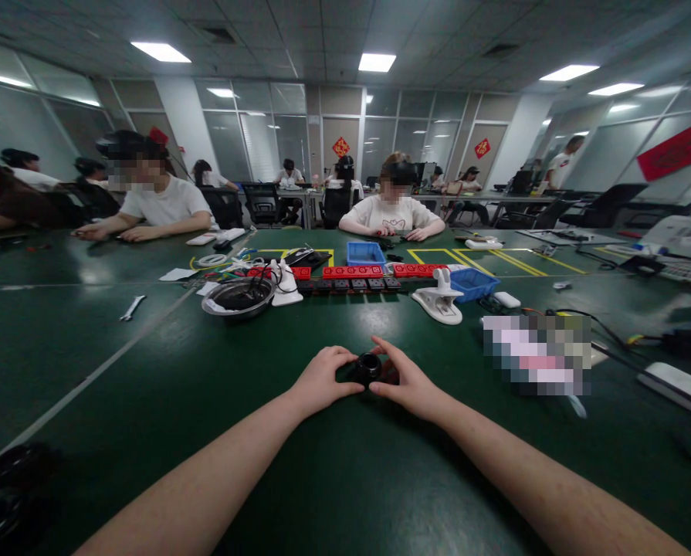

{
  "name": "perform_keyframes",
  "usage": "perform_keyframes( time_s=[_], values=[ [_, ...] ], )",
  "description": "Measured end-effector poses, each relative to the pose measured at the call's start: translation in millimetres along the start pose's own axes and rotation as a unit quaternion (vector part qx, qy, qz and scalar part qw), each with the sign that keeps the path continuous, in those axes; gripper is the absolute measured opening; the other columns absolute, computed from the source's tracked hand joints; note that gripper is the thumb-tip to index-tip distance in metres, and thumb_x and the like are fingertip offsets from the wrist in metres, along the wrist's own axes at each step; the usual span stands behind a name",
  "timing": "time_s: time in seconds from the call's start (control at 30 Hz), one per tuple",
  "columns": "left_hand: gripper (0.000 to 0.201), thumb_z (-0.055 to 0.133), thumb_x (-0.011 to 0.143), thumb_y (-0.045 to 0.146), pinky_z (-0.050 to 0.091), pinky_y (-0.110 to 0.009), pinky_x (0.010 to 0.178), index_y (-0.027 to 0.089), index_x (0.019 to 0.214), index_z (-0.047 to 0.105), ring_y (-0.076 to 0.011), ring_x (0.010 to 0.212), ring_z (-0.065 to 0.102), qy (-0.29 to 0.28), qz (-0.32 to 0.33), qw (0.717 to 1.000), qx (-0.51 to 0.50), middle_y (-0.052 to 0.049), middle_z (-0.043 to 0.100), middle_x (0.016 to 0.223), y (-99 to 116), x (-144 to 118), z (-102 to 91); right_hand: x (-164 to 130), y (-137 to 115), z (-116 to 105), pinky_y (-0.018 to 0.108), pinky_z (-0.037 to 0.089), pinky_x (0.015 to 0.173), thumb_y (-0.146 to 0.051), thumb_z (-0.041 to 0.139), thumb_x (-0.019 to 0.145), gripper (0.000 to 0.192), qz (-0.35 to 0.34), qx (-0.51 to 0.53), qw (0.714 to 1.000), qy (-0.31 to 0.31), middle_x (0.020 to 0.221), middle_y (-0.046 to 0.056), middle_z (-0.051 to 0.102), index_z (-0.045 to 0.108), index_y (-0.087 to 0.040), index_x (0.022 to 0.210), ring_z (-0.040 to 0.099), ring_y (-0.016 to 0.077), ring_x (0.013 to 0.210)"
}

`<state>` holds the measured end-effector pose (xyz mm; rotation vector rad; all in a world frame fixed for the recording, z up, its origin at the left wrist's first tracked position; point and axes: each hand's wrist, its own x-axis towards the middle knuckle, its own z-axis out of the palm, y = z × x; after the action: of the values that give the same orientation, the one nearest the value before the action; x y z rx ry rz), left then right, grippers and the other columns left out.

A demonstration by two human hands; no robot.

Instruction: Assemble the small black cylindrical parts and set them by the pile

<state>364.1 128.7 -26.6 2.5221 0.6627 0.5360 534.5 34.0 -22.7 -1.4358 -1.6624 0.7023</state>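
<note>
A small glossy black round part with a hole in its top (369, 366) is at the middle of the green table (299, 479), between my two hands. My left hand (327, 374) grips it from the left, the thumb at its near side and the fingers curled round the far side. My right hand (406, 378) holds it from the right, with the thumb against its near side and the index finger lifted. The other right fingertips are partly hidden in shadow behind the part. I cannot tell whether the part touches the table.
Ahead stand a metal bowl (218, 309) with black pieces, a white clip stand (441, 301), red socket strips (353, 272) and blue trays (473, 284). A wrench (132, 308) lies left. Black round parts (18, 466) sit near left. Co-workers (392, 212) sit across the table.
</note>
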Motion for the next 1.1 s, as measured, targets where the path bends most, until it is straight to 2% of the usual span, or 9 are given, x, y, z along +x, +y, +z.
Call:
perform_keyframes(
  time_s=[0.07, 0.17, 0.3, 0.43, 0.57, 0.67, 0.77, 0.97, 1.1],
  values=[
    [0.058, 0.062, 0.061, 0.047, 0.037, -0.034, 0.085, 0.022, 0.111, 0.046, -0.0225, 0.101, 0.043, 0.008, 0.0, 1.0, 0.013, -0.005, 0.047, 0.108, 2, -1, 1.2, -1, -2, 3, 0.032, 0.043, 0.068, -0.035, 0.065, 0.062, 0.083, 0.003, -0.017, 1.0, 0.007, 0.115, 0.011, 0.038, 0.019, -0.019, 0.128, 0.048, 0.0159, 0.079],
    [0.071, 0.064, 0.054, 0.052, 0.035, -0.039, 0.087, 0.019, 0.112, 0.041, -0.0254, 0.102, 0.041, 0.04, -0.015, 0.998, 0.054, -0.008, 0.045, 0.11, 9, -2, 6.6, 0, -3, 10, 0.033, 0.043, 0.068, -0.038, 0.067, 0.057, 0.082, 0.012, -0.047, 0.997, 0.056, 0.11, 0.011, 0.041, 0.025, -0.016, 0.124, 0.048, 0.0186, 0.083],
    [0.058, 0.066, 0.051, 0.049, 0.034, -0.039, 0.086, 0.019, 0.097, 0.047, -0.0243, 0.095, 0.045, 0.09, -0.04, 0.99, 0.102, -0.005, 0.048, 0.096, 21, -2, 14.8, 4, -1, 21, 0.033, 0.043, 0.067, -0.037, 0.068, 0.055, 0.062, 0.024, -0.077, 0.984, 0.16, 0.098, 0.008, 0.046, 0.04, -0.015, 0.105, 0.048, 0.0192, 0.082],
    [0.036, 0.064, 0.058, 0.036, 0.034, -0.038, 0.084, 0.018, 0.085, 0.049, -0.0214, 0.086, 0.046, 0.105, -0.052, 0.983, 0.142, -0.003, 0.049, 0.086, 29, 0, 16.2, 5, -2, 27, 0.032, 0.041, 0.067, -0.036, 0.066, 0.057, 0.046, 0.024, -0.099, 0.977, 0.188, 0.088, 0.004, 0.047, 0.043, -0.016, 0.091, 0.047, 0.0177, 0.078],
    [0.023, 0.062, 0.06, 0.027, 0.034, -0.037, 0.083, 0.019, 0.079, 0.051, -0.0211, 0.085, 0.046, 0.104, -0.056, 0.984, 0.135, -0.002, 0.05, 0.085, 28, 1, 14.3, 5, -4, 26, 0.031, 0.04, 0.069, -0.031, 0.063, 0.062, 0.034, 0.015, -0.098, 0.981, 0.167, 0.085, 0.003, 0.048, 0.045, -0.017, 0.087, 0.046, 0.0169, 0.078],
    [0.027, 0.063, 0.059, 0.03, 0.037, -0.036, 0.08, 0.018, 0.081, 0.053, -0.0216, 0.085, 0.046, 0.095, -0.048, 0.99, 0.094, -0.003, 0.049, 0.086, 22, 0, 13.0, 5, -6, 21, 0.032, 0.04, 0.071, -0.028, 0.063, 0.063, 0.032, 0.004, -0.088, 0.987, 0.136, 0.088, 0.004, 0.048, 0.048, -0.017, 0.089, 0.046, 0.0176, 0.08],
    [0.034, 0.064, 0.06, 0.039, 0.039, -0.033, 0.077, 0.019, 0.085, 0.055, -0.0212, 0.087, 0.046, 0.056, -0.023, 0.998, 0.035, -0.003, 0.049, 0.089, 13, -1, 8.5, 3, -8, 13, 0.032, 0.04, 0.073, -0.024, 0.062, 0.064, 0.036, -0.018, -0.078, 0.993, 0.089, 0.093, 0.005, 0.046, 0.051, -0.019, 0.098, 0.046, 0.0181, 0.085],
    [0.043, 0.065, 0.06, 0.043, 0.038, -0.032, 0.082, 0.023, 0.097, 0.056, -0.0202, 0.093, 0.044, -0.027, 0.032, 0.999, -0.007, -0.002, 0.048, 0.097, 7, 0, -4.3, 2, -11, -7, 0.029, 0.04, 0.072, -0.021, 0.058, 0.07, 0.042, -0.051, -0.015, 0.996, -0.067, 0.101, 0.005, 0.046, 0.048, -0.021, 0.111, 0.047, 0.0157, 0.083],
    [0.045, 0.066, 0.061, 0.041, 0.038, -0.033, 0.081, 0.022, 0.1, 0.054, -0.0201, 0.093, 0.044, -0.03, 0.039, 0.999, -0.002, -0.003, 0.049, 0.099, 8, 1, -3.0, 3, -7, -8, 0.029, 0.04, 0.071, -0.023, 0.056, 0.071, 0.043, -0.048, 0.008, 0.996, -0.08, 0.104, 0.006, 0.046, 0.046, -0.021, 0.113, 0.048, 0.0148, 0.082]
  ],
)
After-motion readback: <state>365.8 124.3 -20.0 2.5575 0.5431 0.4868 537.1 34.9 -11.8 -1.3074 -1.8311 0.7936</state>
